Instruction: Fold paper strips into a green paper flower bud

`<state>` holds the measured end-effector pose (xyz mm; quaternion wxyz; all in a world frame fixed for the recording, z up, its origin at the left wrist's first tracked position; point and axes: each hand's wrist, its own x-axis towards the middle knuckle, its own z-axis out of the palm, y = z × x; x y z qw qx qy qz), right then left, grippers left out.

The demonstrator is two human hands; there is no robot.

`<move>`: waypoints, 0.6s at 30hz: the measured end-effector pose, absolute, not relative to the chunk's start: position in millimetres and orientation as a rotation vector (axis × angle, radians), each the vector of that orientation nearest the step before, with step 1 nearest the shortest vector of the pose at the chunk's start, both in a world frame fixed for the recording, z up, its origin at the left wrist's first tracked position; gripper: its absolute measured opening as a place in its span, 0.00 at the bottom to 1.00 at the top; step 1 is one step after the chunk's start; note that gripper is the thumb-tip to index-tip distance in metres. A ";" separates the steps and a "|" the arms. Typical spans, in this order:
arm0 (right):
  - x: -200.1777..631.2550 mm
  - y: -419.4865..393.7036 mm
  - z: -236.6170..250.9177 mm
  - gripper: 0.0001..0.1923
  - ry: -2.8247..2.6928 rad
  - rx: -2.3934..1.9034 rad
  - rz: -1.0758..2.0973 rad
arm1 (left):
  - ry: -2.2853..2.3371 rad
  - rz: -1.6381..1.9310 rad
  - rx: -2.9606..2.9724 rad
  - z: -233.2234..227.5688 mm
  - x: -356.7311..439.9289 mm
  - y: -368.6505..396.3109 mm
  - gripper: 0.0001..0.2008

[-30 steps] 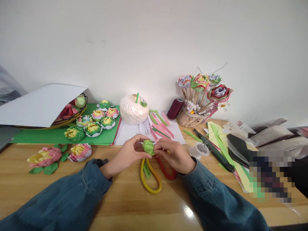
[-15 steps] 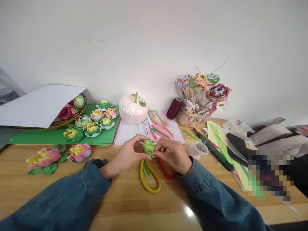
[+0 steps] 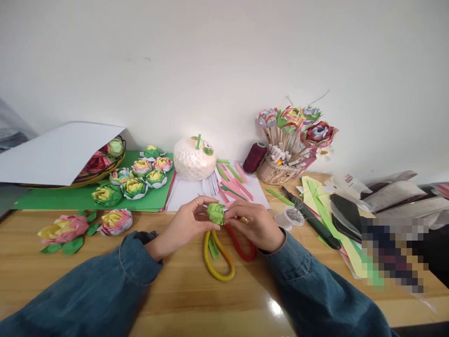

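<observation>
both hands meet above the near middle of the wooden table (image 3: 182,299); the left hand (image 3: 187,223) pinches a small green paper flower (image 3: 215,213) from its left side, thumb and fingers closed on it; the right hand (image 3: 254,223) pinches the same flower from the right, fingers curled in; the flower is held clear of the table, just above a pair of scissors (image 3: 224,255) with a yellow and a red loop handle lying on the wood; both arms wear denim sleeves (image 3: 105,285); behind the hands lie white sheets with pink and green paper strips (image 3: 233,185); a white round object (image 3: 194,159) stands beyond them; finished paper flowers (image 3: 135,180) rest on a green sheet (image 3: 63,199) at the left; a basket of stemmed flowers (image 3: 291,140) and a dark red thread spool (image 3: 255,158) stand at the right rear.
</observation>
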<state>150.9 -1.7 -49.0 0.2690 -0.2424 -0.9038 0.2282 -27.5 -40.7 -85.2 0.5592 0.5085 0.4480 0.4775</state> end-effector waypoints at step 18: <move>149.5 -4.0 -57.6 0.08 -2.502 -0.642 0.335 | 1.072 1.144 1.159 -81.6 -26.4 -39.7 0.24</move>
